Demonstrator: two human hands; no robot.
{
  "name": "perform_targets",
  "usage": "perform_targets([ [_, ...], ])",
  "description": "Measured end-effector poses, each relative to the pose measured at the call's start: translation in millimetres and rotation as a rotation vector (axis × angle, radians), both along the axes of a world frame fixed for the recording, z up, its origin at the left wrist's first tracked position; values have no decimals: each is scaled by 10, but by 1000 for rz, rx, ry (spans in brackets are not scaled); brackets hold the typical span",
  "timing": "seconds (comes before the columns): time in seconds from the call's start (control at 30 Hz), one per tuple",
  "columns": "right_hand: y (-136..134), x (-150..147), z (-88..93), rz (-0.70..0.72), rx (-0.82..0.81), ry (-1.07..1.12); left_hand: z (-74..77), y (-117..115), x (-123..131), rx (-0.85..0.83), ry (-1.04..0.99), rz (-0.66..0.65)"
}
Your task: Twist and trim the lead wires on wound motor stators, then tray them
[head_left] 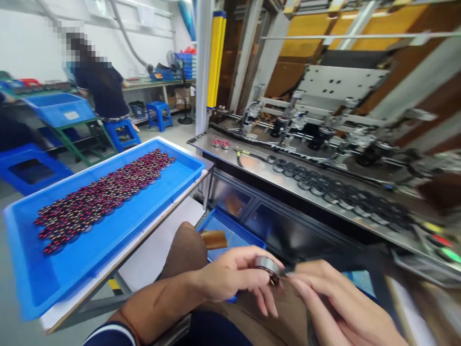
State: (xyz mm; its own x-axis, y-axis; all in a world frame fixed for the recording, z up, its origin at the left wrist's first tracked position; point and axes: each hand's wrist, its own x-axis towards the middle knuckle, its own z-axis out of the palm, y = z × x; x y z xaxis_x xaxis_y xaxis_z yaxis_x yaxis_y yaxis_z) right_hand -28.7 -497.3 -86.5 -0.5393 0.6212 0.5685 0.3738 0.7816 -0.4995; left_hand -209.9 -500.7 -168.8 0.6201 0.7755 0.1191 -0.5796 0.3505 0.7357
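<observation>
My left hand (pixel 230 274) grips a small round motor stator (pixel 268 264) between thumb and fingers above my lap. It has a grey metal outer ring, with copper-coloured windings showing at its lower side. Close beside it on the right is my right hand (pixel 334 298), its thumb and index finger pinched together near the windings. Thin copper-coloured strands seem to run toward those fingertips, but blur hides what they hold. To the left, a blue tray (pixel 173 192) carries many similar round parts (pixel 104 192) with red and copper colouring, laid in rows.
Along the steel machine ledge (pixel 252 161) stand a row of dark round parts (pixel 317 182), two red-topped parts (pixel 221 144) and a yellow-handled tool (pixel 239 154). Coloured buttons (pixel 441 240) sit at the right. A person (pixel 101 86) sits at a bench behind the tray.
</observation>
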Motion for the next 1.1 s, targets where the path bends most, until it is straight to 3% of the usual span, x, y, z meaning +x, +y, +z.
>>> perform_targets([
  [0.1,-20,-47,-6,-100,-35,121,130,-56,-10,30,-116,326],
  [0.17,-15,-72,-9,-61,-70,172,153,-29,-6,10,-187,398],
  [0.23,-1,-73,-5,15,-93,193,128,35,6,-41,-145,264],
  [0.37,25,-25,6,96,-83,204,29,154,18,-83,4,-391],
  [0.43,29,-2,4,104,-65,210,15,153,11,-49,-25,-477],
  [0.47,29,6,1,101,-57,210,22,137,6,-31,-40,-422],
  [0.67,11,-2,-37,-45,-48,253,115,-1,1,103,21,178],
  [0.77,8,-13,-56,-65,-61,297,109,-25,12,171,46,380],
  [1.0,21,-24,-134,-47,-71,351,49,18,49,255,115,464],
  [1.1,-43,-71,-161,-132,-105,405,39,59,54,262,109,491],
])
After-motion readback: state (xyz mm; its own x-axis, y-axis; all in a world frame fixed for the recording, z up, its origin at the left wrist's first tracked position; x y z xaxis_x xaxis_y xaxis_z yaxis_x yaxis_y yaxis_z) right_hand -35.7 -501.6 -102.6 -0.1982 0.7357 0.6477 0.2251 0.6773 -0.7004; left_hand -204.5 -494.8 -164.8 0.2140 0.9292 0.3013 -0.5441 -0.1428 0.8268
